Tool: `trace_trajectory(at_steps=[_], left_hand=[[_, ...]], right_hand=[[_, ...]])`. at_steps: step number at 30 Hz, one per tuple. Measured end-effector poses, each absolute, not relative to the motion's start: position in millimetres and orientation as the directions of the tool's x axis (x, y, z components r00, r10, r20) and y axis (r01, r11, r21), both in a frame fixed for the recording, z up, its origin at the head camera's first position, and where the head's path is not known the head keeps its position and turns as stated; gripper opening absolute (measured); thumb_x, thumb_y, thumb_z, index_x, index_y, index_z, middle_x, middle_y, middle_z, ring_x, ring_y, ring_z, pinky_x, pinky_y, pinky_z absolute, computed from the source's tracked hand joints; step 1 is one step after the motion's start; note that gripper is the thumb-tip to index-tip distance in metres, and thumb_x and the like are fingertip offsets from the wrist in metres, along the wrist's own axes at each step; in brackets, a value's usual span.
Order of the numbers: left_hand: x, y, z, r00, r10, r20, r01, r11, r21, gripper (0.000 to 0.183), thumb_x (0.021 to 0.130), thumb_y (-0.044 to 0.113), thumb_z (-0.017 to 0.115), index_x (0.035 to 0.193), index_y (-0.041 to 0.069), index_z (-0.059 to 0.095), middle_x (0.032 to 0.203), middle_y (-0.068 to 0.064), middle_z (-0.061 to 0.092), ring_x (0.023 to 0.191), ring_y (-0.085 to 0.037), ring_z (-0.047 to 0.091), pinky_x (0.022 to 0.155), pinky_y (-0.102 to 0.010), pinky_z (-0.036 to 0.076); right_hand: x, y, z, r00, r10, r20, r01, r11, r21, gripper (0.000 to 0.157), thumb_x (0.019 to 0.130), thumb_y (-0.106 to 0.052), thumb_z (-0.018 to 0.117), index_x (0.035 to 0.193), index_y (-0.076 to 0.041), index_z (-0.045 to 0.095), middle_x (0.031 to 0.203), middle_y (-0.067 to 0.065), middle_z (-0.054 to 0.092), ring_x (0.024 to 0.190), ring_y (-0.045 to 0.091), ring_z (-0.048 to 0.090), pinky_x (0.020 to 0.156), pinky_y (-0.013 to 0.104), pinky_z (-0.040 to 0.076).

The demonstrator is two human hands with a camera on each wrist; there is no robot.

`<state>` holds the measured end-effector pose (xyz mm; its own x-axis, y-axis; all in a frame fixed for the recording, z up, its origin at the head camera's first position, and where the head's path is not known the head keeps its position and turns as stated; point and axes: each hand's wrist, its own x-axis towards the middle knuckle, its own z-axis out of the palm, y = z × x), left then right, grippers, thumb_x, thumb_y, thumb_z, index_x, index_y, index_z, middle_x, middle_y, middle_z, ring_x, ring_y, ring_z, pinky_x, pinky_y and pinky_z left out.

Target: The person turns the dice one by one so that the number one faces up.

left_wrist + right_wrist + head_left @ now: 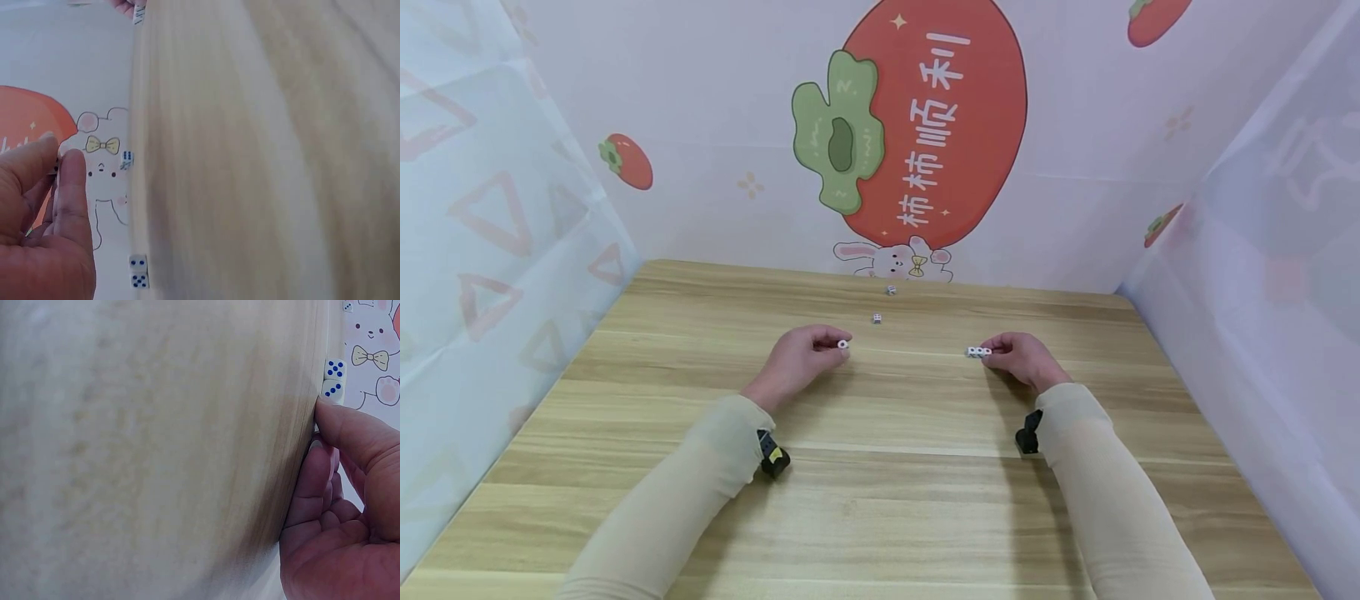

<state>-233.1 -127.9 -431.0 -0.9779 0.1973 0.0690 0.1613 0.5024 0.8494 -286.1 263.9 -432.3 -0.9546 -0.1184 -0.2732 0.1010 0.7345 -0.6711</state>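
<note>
My left hand [805, 357] pinches a small white die [842, 344] between thumb and fingertips, above the table; in the left wrist view the fingers cover nearly all of it. On the right, a short row of white dice [976, 352] lies on the wood. My right hand [1019, 358] holds the right end of this row between thumb and fingers. The row's outer die [334, 381] shows blue pips in the right wrist view, the rest hidden behind my thumb. Between the hands and farther back sits a loose die [877, 318], with another die [891, 290] behind it.
The wood-grain table [865, 517] ends at a white back sheet [722, 217] printed with persimmons and a rabbit. Similar sheets hang at the left and right sides. Each wrist bears a small black camera, the left camera [773, 455] with a yellow mark.
</note>
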Motion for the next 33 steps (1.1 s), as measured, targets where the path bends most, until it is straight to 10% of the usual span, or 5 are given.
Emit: trace_trajectory(at_steps=[33], left_hand=[[-246, -206, -421, -0.999, 0.037, 0.04, 0.054, 0.629, 0.775, 0.03, 0.096, 0.024, 0.076, 0.121, 0.009, 0.072, 0.114, -0.01, 0.074, 0.104, -0.026, 0.067, 0.089, -0.04, 0.054]], right_hand=[[-285, 262, -428, -0.95, -0.125, -0.287, 0.1, 0.747, -0.658, 0.029, 0.102, -0.02, 0.069, 0.127, -0.005, 0.068, 0.119, 0.013, 0.066, 0.104, 0.027, 0.054, 0.099, 0.044, 0.041]])
